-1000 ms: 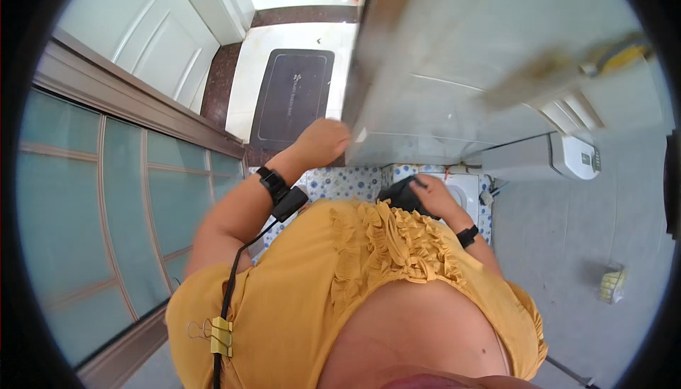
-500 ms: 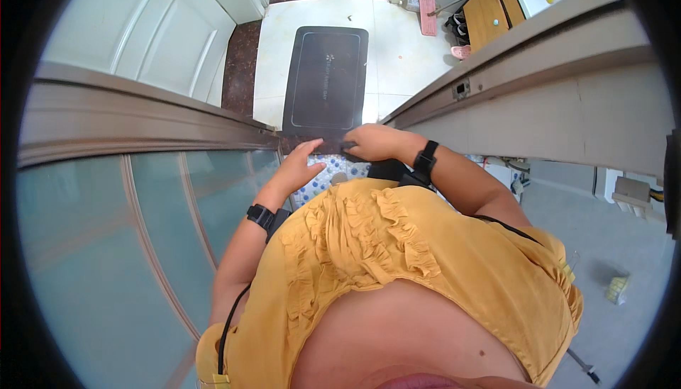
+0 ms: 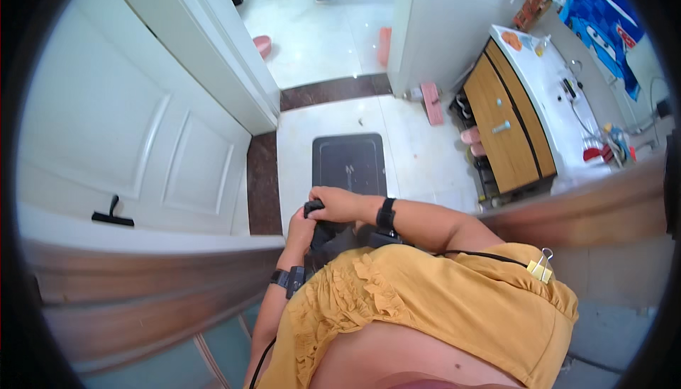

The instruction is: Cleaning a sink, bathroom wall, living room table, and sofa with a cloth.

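Observation:
My right hand (image 3: 342, 204) is closed around a short black thing (image 3: 313, 208), its rounded end poking out at the left of the fist; the rest of it is hidden. Just below and to the left, my left hand (image 3: 301, 229) is close against that black end. Its fingers are partly hidden, so I cannot tell whether they grip it. Both wrists carry black straps. A dark grey mat (image 3: 349, 162) lies on the white floor beyond the hands. Under my hands are dark shapes (image 3: 333, 243) that I cannot make out.
A white door (image 3: 156, 126) with a black handle stands at the left. On the right a wood-fronted washbasin cabinet (image 3: 507, 119) has pink slippers (image 3: 472, 141) beside it. A pink mop head (image 3: 431, 103) rests by the wall. Brown door-frame edges (image 3: 177, 282) flank me.
My view has moved forward through the doorway, and more of the room beyond shows. My hands, apart before, are now together, the right one still closed on the black thing.

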Action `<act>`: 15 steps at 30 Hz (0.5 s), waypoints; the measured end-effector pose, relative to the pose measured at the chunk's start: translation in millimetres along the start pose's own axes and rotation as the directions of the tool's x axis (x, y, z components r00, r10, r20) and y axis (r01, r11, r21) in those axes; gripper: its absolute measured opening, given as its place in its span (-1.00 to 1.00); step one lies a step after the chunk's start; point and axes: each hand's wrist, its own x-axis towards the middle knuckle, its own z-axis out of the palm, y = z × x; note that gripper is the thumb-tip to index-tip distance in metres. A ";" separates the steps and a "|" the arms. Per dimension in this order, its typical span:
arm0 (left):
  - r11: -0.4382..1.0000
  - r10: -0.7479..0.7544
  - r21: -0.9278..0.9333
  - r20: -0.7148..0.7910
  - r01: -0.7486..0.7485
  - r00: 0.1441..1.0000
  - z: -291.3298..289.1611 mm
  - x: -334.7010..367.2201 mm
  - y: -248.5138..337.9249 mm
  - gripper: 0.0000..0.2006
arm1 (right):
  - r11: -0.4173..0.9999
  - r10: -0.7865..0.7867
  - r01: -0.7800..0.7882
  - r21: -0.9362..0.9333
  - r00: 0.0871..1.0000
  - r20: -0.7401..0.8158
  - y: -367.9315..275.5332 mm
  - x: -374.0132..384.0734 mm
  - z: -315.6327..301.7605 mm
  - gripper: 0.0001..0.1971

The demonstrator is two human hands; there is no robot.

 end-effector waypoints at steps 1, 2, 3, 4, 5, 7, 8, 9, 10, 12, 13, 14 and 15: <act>0.999 0.023 0.046 -0.009 -0.023 1.000 2.0 24.5 11.0 -0.75 | 1.000 0.006 -0.006 0.008 1.000 0.000 14.6 15.7 -15.6 -0.58; 1.000 -0.003 0.008 0.041 0.003 0.999 -0.3 52.5 19.7 -0.78 | 0.997 -0.069 0.069 0.043 0.998 -0.002 35.4 31.6 -27.8 -0.57; 1.000 -0.021 -0.020 -0.001 0.021 1.000 -6.4 79.2 20.4 -0.79 | 0.986 -0.148 0.147 0.082 0.989 0.005 50.6 47.3 -39.6 -0.55; 0.998 -0.031 -0.060 0.025 0.032 0.999 -8.6 101.7 26.1 -0.79 | 0.997 -0.026 0.021 0.069 0.997 0.075 56.9 54.3 -57.4 -0.56; 0.994 -0.039 -0.100 0.056 0.045 0.998 -7.5 121.8 35.9 -0.78 | 0.993 0.100 -0.108 0.047 0.985 0.141 58.6 59.3 -80.5 -0.56; 0.983 0.035 0.176 0.121 -0.056 0.992 -1.0 155.2 74.5 -0.78 | 0.901 0.393 -0.428 0.076 0.877 0.276 47.9 72.9 -133.8 -0.63; 0.954 0.077 0.276 0.161 -0.120 0.984 2.4 172.3 91.0 -0.77 | 0.968 0.231 -0.218 -0.122 0.967 0.106 63.3 78.5 -143.8 -0.68; 0.911 0.115 0.369 0.204 -0.185 0.972 4.9 188.1 106.1 -0.77 | 0.968 0.233 -0.220 -0.123 0.967 0.102 79.6 86.3 -157.8 -0.68; 0.912 0.118 0.366 0.202 -0.186 0.972 4.5 203.5 115.5 -0.77 | 0.967 0.252 -0.242 -0.084 0.959 0.133 82.5 97.9 -175.0 -0.69; 0.885 0.116 0.419 0.224 -0.203 0.968 3.7 231.8 133.1 -0.77 | 0.945 0.314 -0.325 0.031 0.929 0.195 84.9 118.0 -202.4 -0.67; 0.885 0.124 0.415 0.227 -0.211 0.966 3.4 245.6 142.3 -0.77 | 0.945 0.316 -0.326 0.024 0.930 0.189 89.8 126.2 -213.0 -0.67; 0.889 0.104 0.413 0.239 -0.198 0.966 0.9 258.4 148.5 -0.77 | 0.960 0.275 -0.281 0.004 0.943 0.185 99.3 134.0 -219.5 -0.65; 0.893 0.084 0.411 0.250 -0.185 0.964 -1.6 270.4 154.4 -0.77 | 0.972 0.235 -0.236 -0.016 0.955 0.183 108.5 141.3 -225.1 -0.63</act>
